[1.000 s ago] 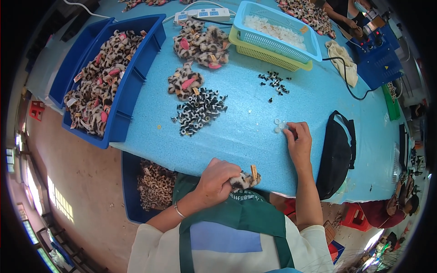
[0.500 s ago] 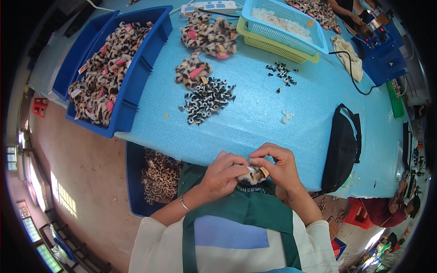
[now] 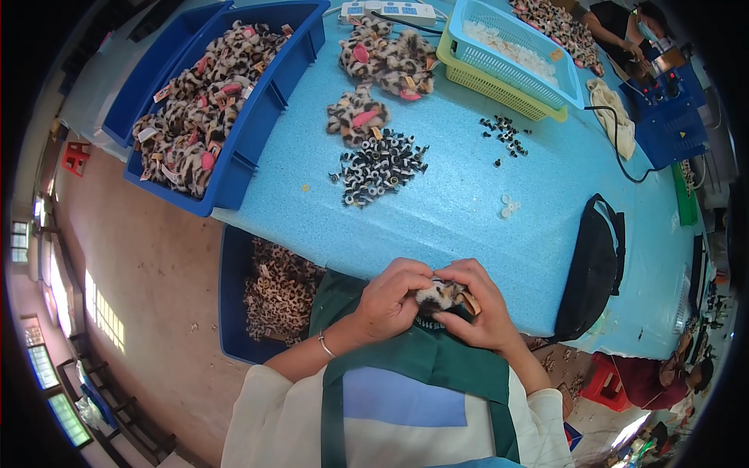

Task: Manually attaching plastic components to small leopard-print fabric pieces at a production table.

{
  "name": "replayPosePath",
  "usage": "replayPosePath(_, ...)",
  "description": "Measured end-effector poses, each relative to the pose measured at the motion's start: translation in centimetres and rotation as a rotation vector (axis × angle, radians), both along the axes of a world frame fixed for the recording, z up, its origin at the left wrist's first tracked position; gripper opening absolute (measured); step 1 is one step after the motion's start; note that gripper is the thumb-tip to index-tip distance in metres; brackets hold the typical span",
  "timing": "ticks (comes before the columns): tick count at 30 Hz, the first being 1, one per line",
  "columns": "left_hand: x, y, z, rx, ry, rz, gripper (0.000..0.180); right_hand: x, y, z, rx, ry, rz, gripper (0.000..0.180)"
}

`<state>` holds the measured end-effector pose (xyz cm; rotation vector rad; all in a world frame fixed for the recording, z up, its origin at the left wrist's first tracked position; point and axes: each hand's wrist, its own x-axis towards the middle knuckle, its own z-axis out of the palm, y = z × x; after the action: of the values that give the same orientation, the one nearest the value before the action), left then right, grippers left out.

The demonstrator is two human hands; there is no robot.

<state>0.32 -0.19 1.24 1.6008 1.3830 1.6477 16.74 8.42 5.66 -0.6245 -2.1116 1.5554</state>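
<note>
Both my hands hold a small spotted plush piece (image 3: pixel 438 293) just off the table's near edge, above my lap. My left hand (image 3: pixel 392 298) grips its left side with curled fingers. On the other side my right hand (image 3: pixel 479 300) wraps around it, thumb on the near side and fingers over the far side. A tan tag (image 3: pixel 471 303) sticks out of the plush by the right thumb. Beyond the hands, a heap of small black-and-white plastic studs (image 3: pixel 380 168) lies on the blue tabletop (image 3: pixel 437 210). Whether anything small sits between my fingers is hidden.
A blue bin (image 3: pixel 269 109) of spotted plush pieces stands left; another bin (image 3: pixel 234 312) sits below. Loose plush pieces (image 3: pixel 359 113), stacked baskets (image 3: pixel 507 66), scattered black studs (image 3: pixel 507 136), white washers (image 3: pixel 509 206) and a black bag (image 3: pixel 589 269) lie around. A co-worker sits far right.
My right hand has gone from a fingertip pinch at the top of the plush to a grip around its side. The plush has turned in my hands. The whole view has shifted slightly.
</note>
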Motion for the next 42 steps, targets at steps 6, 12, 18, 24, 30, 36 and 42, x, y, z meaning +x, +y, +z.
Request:
replayPosePath(6, 0.1, 0.5, -0.5, 0.044, 0.019, -0.026, 0.030, 0.3, -0.1, -4.0, -0.266, 0.176, -0.141, 0.030)
replayPosePath(12, 0.0, 0.5, 0.0, -0.022, 0.021, -0.064, 0.026, 0.4, 0.2, -4.1, -0.319, 0.145, -0.180, 0.025)
replayPosePath(18, 0.5, 0.5, -0.4, -0.081, -0.034, 0.003, 0.026, -0.2, 0.3, -2.3, -0.287, 0.014, -0.219, 0.023)
replayPosePath(24, 0.4, 0.5, -0.6, -0.076, -0.016, 0.052, 0.024, -0.9, -0.4, -3.2, -0.139, 0.043, -0.265, 0.016)
replayPosePath(30, -0.1, -0.1, -0.9, -0.105, -0.021, 0.074, 0.022, -1.2, 0.3, -3.0, 0.120, -0.047, -0.128, 0.026)
replayPosePath(36, -2.1, -0.1, 0.7, 0.172, 0.154, 0.025, 0.026, 0.3, 3.5, -1.7, -0.284, 0.108, 0.134, 0.022)
replayPosePath(42, -2.7, -0.9, -0.3, 0.022, -0.026, -0.206, 0.022, -1.5, 3.6, -1.9, -0.388, 0.014, -0.016, 0.014)
